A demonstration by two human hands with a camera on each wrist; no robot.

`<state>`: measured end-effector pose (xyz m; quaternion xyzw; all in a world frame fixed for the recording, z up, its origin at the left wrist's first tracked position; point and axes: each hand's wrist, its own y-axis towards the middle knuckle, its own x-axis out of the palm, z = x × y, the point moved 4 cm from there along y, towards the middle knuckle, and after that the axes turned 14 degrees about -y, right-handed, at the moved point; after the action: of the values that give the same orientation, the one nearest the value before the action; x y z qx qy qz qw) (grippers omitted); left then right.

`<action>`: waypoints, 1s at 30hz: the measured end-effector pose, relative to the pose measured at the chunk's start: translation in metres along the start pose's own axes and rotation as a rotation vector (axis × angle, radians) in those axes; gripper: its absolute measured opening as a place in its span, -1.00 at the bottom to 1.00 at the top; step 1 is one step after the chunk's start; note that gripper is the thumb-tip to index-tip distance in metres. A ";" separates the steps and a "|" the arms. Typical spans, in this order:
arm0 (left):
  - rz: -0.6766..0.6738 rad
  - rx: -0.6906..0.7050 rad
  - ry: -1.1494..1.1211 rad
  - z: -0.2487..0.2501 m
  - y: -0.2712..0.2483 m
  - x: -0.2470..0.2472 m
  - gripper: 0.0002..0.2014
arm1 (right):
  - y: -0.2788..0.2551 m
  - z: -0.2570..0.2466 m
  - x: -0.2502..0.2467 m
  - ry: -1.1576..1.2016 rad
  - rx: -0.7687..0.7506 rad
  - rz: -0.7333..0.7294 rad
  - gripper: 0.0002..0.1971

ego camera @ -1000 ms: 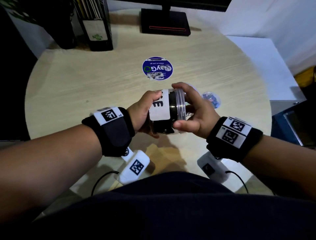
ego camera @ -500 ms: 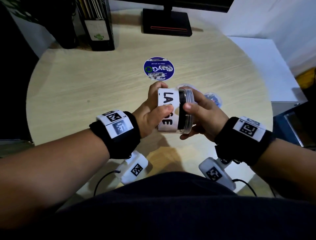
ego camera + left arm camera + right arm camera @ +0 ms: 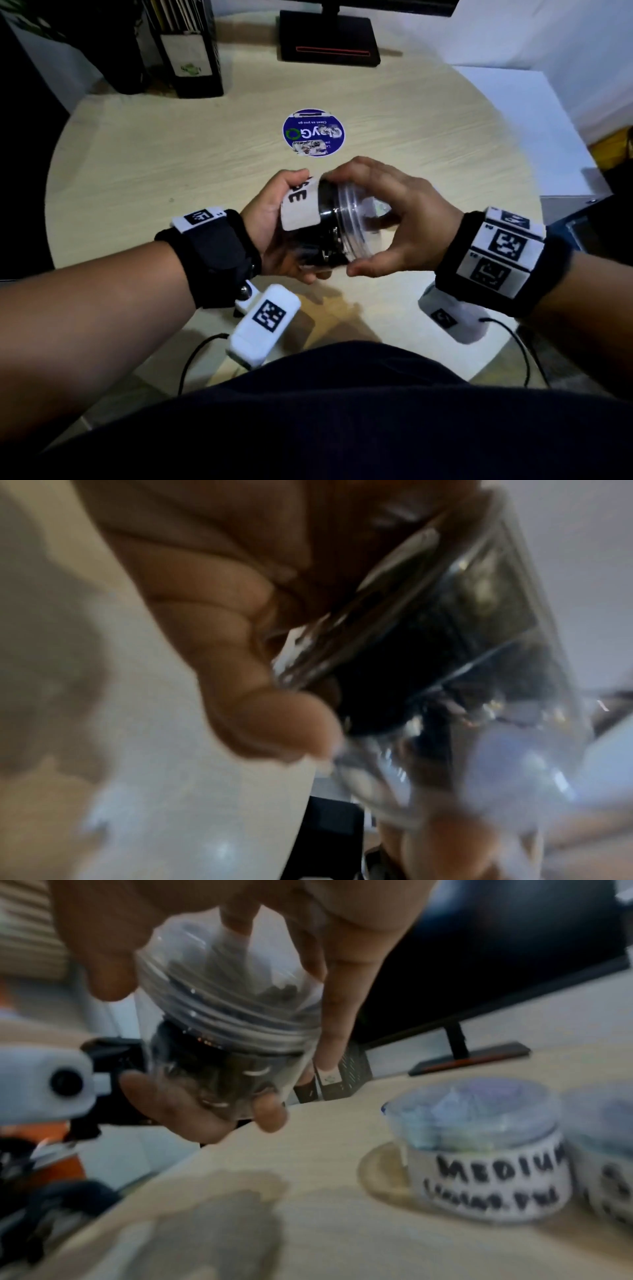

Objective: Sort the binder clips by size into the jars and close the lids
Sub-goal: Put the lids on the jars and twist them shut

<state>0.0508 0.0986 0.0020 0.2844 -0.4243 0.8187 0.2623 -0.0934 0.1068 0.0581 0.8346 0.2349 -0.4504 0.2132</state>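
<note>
you wear a thick black band point(image 3: 219, 253) on your left wrist and one point(image 3: 493, 260) on your right, each with white tags of black squares. below each band hangs a small white camera box point(image 3: 263, 325) with a thin black cable point(image 3: 195, 356).

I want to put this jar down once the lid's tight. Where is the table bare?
Bare wood lies left of the round blue sticker and between it and the hands. It is crowded to the right of the held jar, where the medium jar and another jar stand.
</note>
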 end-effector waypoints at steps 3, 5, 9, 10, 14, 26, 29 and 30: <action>0.026 -0.062 -0.023 0.000 -0.003 -0.001 -0.39 | 0.000 0.001 0.006 -0.191 -0.159 -0.015 -0.09; 0.048 -0.069 -0.022 0.001 -0.005 -0.001 -0.47 | -0.003 0.004 0.011 -0.235 -0.200 0.018 -0.12; 0.068 -0.099 0.001 0.002 -0.006 -0.004 -0.52 | -0.007 0.007 0.023 -0.304 -0.289 0.055 -0.25; 0.070 -0.091 -0.003 0.003 -0.006 -0.005 -0.52 | -0.007 0.008 0.026 -0.319 -0.291 0.042 -0.24; 0.055 -0.010 0.006 0.009 0.001 -0.005 -0.45 | -0.004 0.014 0.028 -0.132 -0.053 0.007 -0.05; 0.114 0.004 0.014 0.006 0.002 -0.012 -0.47 | -0.004 0.002 0.007 -0.313 -0.096 -0.019 -0.16; 0.122 -0.019 0.035 0.004 0.000 -0.011 -0.48 | -0.010 0.003 0.010 -0.427 -0.192 0.000 -0.23; 0.112 -0.013 0.048 0.003 0.000 -0.008 -0.49 | -0.011 0.004 0.009 -0.396 -0.160 0.029 -0.23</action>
<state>0.0574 0.0948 -0.0020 0.2387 -0.4385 0.8359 0.2282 -0.0983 0.1150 0.0471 0.7134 0.2112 -0.5826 0.3273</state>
